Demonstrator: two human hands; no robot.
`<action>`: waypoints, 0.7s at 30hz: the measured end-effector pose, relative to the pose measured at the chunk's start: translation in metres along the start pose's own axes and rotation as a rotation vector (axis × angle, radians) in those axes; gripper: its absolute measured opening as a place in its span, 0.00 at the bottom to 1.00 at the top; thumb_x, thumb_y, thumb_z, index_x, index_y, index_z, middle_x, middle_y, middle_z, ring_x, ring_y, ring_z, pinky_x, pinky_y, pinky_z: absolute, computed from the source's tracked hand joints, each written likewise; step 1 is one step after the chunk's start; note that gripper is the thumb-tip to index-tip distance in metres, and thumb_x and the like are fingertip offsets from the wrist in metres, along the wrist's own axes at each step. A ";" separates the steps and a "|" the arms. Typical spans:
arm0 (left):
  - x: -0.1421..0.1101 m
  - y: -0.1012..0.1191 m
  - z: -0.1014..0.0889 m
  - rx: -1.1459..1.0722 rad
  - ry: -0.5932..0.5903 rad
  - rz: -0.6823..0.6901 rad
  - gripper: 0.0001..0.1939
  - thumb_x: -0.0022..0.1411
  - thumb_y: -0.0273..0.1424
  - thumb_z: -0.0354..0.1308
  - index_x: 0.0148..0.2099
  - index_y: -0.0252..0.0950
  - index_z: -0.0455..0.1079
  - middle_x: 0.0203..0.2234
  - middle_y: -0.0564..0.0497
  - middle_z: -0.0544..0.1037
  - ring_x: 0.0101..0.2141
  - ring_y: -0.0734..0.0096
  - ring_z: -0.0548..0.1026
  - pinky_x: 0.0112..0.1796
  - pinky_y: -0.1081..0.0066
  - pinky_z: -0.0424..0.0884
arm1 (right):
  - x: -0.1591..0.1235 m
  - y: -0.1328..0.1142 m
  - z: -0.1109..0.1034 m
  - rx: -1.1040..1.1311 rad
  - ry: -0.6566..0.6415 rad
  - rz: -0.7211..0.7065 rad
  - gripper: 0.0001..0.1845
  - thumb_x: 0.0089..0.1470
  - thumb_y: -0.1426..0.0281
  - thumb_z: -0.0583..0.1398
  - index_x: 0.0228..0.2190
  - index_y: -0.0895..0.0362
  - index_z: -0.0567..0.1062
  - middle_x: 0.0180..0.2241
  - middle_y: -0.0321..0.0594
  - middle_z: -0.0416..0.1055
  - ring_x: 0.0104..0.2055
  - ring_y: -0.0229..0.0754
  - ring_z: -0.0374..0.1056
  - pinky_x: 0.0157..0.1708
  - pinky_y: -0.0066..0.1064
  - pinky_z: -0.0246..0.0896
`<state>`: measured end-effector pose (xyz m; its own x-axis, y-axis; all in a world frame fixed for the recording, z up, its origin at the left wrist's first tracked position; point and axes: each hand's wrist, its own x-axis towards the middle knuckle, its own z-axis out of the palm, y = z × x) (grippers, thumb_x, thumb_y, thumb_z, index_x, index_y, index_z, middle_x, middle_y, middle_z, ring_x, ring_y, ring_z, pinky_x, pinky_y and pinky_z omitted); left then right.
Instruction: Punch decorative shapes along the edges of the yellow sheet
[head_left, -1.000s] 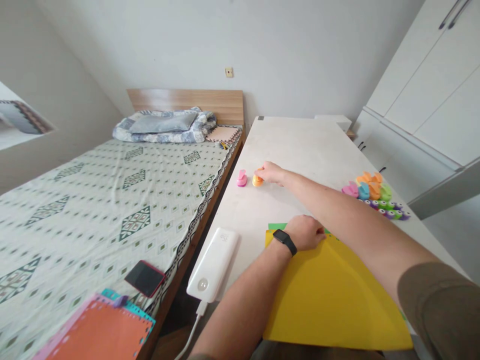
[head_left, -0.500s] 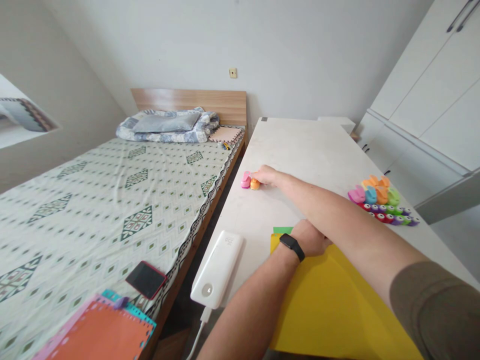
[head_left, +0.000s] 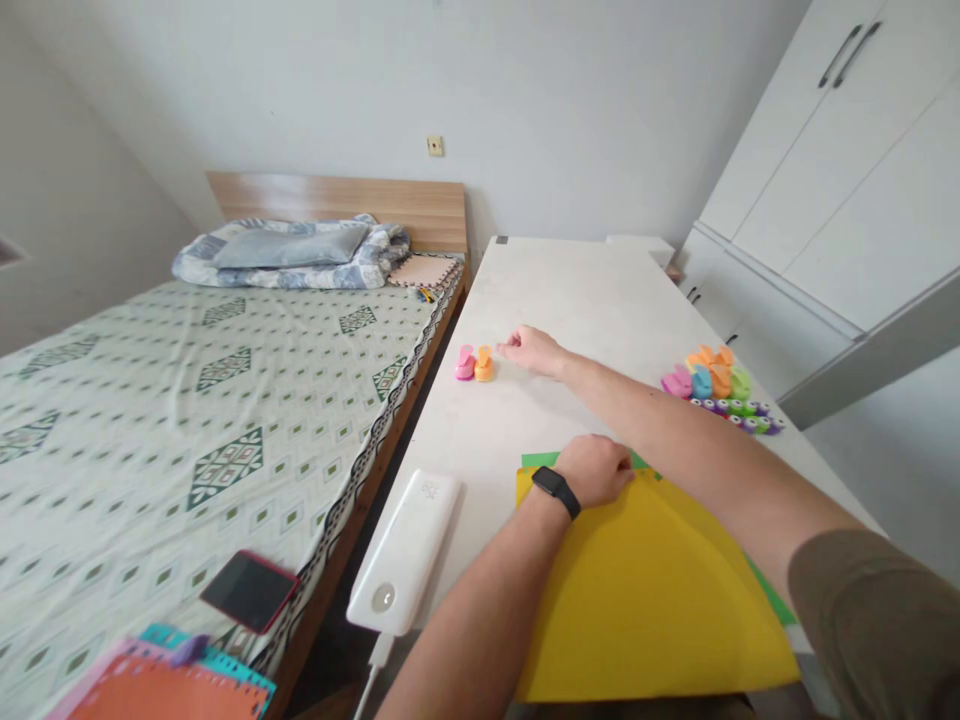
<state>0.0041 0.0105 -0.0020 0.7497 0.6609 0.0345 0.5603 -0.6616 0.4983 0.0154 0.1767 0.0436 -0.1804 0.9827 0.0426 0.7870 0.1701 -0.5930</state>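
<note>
My left hand point(head_left: 598, 470), with a black watch on the wrist, is closed at the top edge of a large yellow sheet point(head_left: 645, 590), its fingertips partly hidden. Under the yellow sheet, strips of a green sheet point(head_left: 541, 460) show along the top and at the right. Farther up the white table, my right hand point(head_left: 534, 351) is just right of an orange craft punch point(head_left: 484, 366). Its fingers are loosely bent and slightly apart, with nothing visible in them. A pink craft punch point(head_left: 465, 364) stands upright beside the orange one.
At the table's right edge stands a group of craft punches point(head_left: 718, 380) in several colours. A white power bank point(head_left: 409, 550) with a cable lies at the left edge. On the bed point(head_left: 300, 400) are a phone point(head_left: 250, 590) and punched coloured sheets point(head_left: 180, 690).
My right hand has let go of the orange craft punch and drawn back to its right. My left hand stays at the yellow sheet's top edge. The view has turned slightly right.
</note>
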 end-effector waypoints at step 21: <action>0.004 -0.004 0.005 0.020 0.062 0.031 0.10 0.64 0.37 0.57 0.36 0.39 0.77 0.32 0.50 0.82 0.34 0.65 0.77 0.35 0.69 0.69 | -0.055 0.290 -0.219 -0.622 0.107 0.570 0.24 0.50 0.57 0.66 0.39 0.66 0.81 0.43 0.63 0.78 0.48 0.63 0.73 0.47 0.47 0.66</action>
<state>0.0071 0.0142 -0.0076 0.7442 0.6599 0.1033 0.5442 -0.6887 0.4791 0.3826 0.1880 0.0454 0.3741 0.9268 -0.0340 0.9273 -0.3743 0.0019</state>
